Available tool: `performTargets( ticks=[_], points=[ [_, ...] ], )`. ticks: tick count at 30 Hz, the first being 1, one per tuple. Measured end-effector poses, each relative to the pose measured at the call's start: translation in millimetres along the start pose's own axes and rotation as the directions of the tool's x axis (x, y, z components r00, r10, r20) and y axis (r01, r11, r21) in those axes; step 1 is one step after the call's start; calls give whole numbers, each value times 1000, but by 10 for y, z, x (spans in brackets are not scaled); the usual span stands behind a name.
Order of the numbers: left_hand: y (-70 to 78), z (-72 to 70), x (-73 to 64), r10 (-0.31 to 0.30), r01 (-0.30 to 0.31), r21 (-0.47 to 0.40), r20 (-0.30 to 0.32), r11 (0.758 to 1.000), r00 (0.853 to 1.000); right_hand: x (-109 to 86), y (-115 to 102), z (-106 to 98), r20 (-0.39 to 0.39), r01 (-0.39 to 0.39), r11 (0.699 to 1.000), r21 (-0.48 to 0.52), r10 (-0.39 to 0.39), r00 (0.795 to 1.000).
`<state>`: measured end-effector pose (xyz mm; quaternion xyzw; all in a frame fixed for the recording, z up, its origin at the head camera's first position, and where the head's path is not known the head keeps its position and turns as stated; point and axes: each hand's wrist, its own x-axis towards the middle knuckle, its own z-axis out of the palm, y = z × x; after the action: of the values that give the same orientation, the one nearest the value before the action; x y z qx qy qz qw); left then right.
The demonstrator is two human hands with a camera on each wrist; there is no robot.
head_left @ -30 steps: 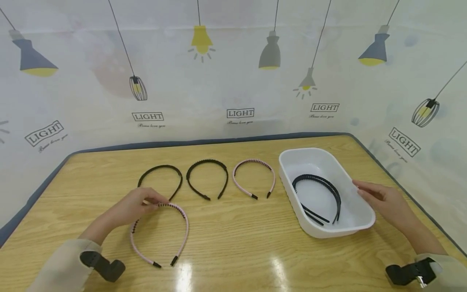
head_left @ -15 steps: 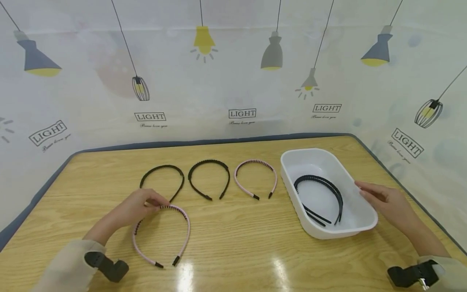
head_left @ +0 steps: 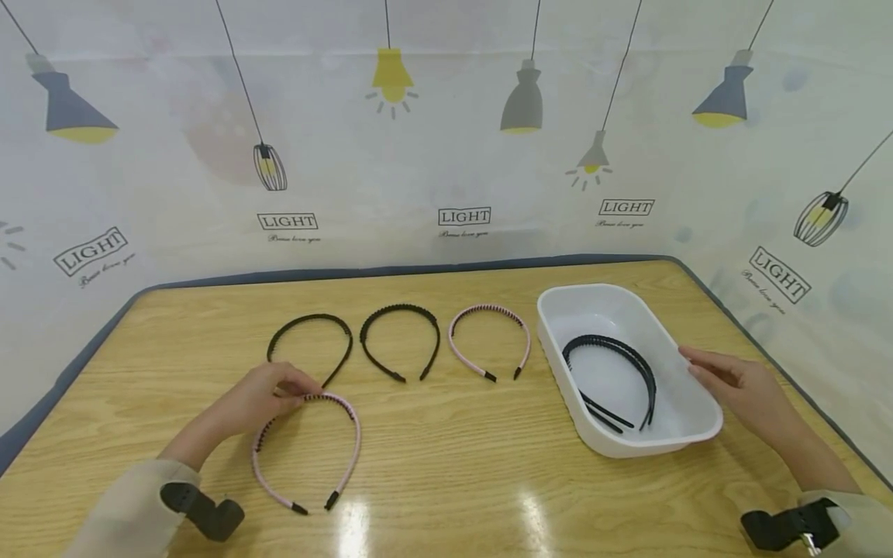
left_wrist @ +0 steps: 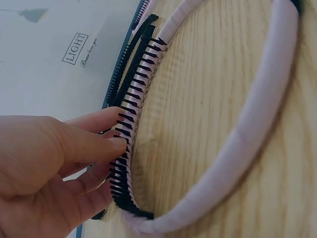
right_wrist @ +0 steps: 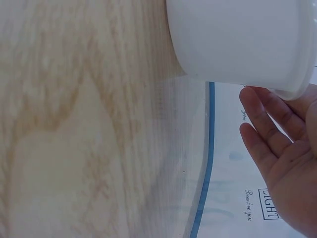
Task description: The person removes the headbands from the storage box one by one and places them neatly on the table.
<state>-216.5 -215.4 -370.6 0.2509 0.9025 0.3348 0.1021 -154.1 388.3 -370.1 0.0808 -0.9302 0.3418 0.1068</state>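
Note:
My left hand pinches the toothed top of a pink headband between thumb and fingers; its black-tipped ends point toward me. In the left wrist view, the black comb teeth line its inner side. My right hand touches the right rim of a white plastic basin, its fingers mostly straight along the outer side in the right wrist view. Inside the basin lie black headbands, overlapping each other.
Behind the left hand, a thin black headband lies on the wooden table. To its right are a thicker black headband and a pink one. A patterned cloth hangs beyond the table's edge.
The view has shifted slightly. The left hand keeps its hold on the pink headband, whose ends have swung a touch left. The right hand stays at the basin's rim.

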Motion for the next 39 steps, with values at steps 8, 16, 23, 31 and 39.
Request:
performTargets(
  ticks=[8, 16, 23, 31, 39],
  points=[
    [-31, -2, -7, 1, -1, 2, -11, 1000, 1000, 2, 0, 2, -6, 6, 1000, -4, -6, 1000],
    [-35, 13, -17, 9, -9, -9, -27, 1000, 1000, 3, -4, 1, -9, 5, 1000, -19, -5, 1000],
    [0, -12, -21, -2, 2, -14, -28, 1000, 1000, -1, -3, 2, -9, 8, 1000, -16, -8, 1000],
    [90, -86, 16, 43, -42, 32, -46, 999, 998, 10, -2, 4, -12, 20, 1000, -10, -20, 1000],
    [262, -25, 148, 69, -70, -30, -34, 997, 997, 5, -8, 1, -6, 11, 1000, -20, -12, 1000]
  ],
)
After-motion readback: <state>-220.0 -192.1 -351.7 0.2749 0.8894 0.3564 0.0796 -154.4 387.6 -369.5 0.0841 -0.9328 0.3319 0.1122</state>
